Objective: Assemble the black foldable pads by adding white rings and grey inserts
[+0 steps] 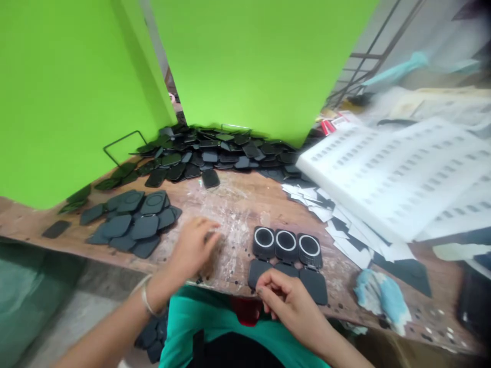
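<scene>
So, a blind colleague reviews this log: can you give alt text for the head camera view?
Two bare hands work at a wooden bench: the right hand touches a row of three dark ringed pads, the left hand rests on the wood. Heaps of dark pads lie behind.

On the worn, paint-flecked wooden bench (238, 204), the left hand (194, 248) rests palm down at about seven o'clock, its fingers (209, 230) spread on the bare wood. The right hand (287, 299), at six o'clock, pinches the near edge of the flat dark grey pads (314, 283) lying just below three black square pieces with white rings (287, 245). A heap of black plastic plates (215, 151) fills twelve o'clock, and a white slotted tray (395, 174) lies at two o'clock.
</scene>
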